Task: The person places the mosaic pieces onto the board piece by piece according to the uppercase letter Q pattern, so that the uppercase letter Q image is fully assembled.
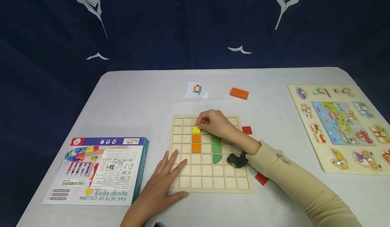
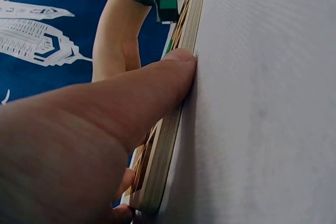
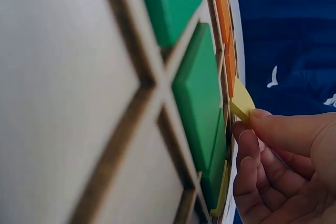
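A wooden grid board (image 1: 208,183) lies mid-table. My right hand (image 1: 214,122) pinches a yellow quarter-circle tile (image 3: 241,99) between thumb and fingers; in the right wrist view it is tilted at the end of the orange tiles (image 3: 223,14). Those two orange squares stand in one column of cells. Green square tiles (image 1: 216,148) and a green quarter-circle tile (image 1: 217,158) fill another column, partly behind my right wrist. My left hand (image 1: 163,179) rests with spread fingers on the board's near left corner, its thumb (image 2: 176,69) against the front edge.
A pattern card (image 1: 197,89) and an orange block (image 1: 239,93) lie beyond the board. Red tiles (image 1: 247,130) lie along its right side. To the left is a beaded-toy box (image 1: 100,173); at right, a wooden picture puzzle (image 1: 307,129). A dark wrist camera (image 1: 237,160) hangs over the board.
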A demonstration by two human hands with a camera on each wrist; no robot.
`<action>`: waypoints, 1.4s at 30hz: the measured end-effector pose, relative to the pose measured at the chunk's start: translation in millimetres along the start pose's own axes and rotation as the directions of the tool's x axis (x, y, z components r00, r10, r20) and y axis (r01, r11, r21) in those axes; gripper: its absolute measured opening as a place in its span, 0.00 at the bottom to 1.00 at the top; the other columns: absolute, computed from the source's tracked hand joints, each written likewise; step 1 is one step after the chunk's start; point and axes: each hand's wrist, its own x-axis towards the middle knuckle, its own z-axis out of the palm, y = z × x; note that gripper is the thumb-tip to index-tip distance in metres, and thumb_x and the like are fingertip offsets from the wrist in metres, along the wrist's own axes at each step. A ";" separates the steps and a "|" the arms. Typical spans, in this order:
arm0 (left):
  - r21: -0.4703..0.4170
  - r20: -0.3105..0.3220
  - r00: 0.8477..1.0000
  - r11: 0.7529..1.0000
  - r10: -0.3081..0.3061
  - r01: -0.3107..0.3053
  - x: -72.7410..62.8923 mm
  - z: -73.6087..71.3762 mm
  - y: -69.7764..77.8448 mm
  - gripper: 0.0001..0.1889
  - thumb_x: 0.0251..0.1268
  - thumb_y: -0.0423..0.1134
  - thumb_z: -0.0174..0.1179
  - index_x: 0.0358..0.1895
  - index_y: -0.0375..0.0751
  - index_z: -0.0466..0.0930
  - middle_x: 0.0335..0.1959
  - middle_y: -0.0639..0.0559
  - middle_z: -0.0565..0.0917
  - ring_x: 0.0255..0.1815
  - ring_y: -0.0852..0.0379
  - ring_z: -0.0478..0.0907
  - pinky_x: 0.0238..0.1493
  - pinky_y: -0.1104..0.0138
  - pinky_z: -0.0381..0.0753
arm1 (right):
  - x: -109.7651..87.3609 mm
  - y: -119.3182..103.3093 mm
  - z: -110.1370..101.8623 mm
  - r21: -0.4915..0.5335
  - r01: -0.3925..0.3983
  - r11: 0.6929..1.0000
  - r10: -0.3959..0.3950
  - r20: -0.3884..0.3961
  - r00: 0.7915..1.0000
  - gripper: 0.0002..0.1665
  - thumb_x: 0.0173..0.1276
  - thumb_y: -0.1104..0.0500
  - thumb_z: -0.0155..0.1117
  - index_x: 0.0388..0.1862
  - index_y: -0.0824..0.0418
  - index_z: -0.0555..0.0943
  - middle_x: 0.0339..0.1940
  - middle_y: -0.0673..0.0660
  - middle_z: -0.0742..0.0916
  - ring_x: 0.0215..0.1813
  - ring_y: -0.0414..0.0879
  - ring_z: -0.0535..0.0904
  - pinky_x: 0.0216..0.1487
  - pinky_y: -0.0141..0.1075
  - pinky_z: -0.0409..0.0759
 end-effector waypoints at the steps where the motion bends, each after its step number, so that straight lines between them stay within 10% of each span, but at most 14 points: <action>1: -0.001 0.001 1.000 1.000 -0.001 0.001 0.0 -0.1 0.0 0.45 0.50 0.49 0.70 0.72 0.52 0.58 0.75 0.54 0.42 0.73 0.49 0.32 0.67 0.47 0.45 | -0.4 -0.7 -0.2 -0.004 -0.003 1.000 0.003 0.004 1.000 0.03 0.58 0.68 0.67 0.28 0.62 0.83 0.22 0.49 0.81 0.27 0.43 0.74 0.32 0.33 0.74; 20: 0.001 0.004 1.000 1.000 -0.001 0.001 0.3 1.3 0.1 0.44 0.49 0.49 0.70 0.72 0.51 0.59 0.75 0.53 0.42 0.73 0.49 0.32 0.67 0.47 0.44 | -13.0 2.4 -20.3 -0.017 0.023 1.000 -0.023 -0.027 0.999 0.05 0.63 0.65 0.63 0.37 0.64 0.84 0.28 0.51 0.82 0.30 0.45 0.73 0.33 0.35 0.73; 31: -0.005 0.003 1.000 1.000 -0.004 0.004 0.7 1.1 1.0 0.44 0.49 0.49 0.70 0.72 0.51 0.59 0.75 0.54 0.42 0.73 0.50 0.32 0.67 0.48 0.44 | -67.8 31.8 -70.4 -0.019 -0.110 0.994 0.106 -0.152 0.983 0.08 0.64 0.64 0.62 0.42 0.65 0.83 0.40 0.57 0.85 0.39 0.50 0.78 0.39 0.41 0.76; 42: -0.016 -0.006 1.000 1.000 -0.016 0.016 0.6 1.2 0.7 0.45 0.49 0.48 0.71 0.72 0.53 0.58 0.75 0.55 0.43 0.73 0.50 0.33 0.66 0.45 0.45 | -106.0 58.8 -72.7 -0.018 -0.212 0.977 0.205 -0.183 0.962 0.15 0.63 0.67 0.63 0.49 0.67 0.81 0.44 0.62 0.82 0.40 0.51 0.74 0.40 0.42 0.72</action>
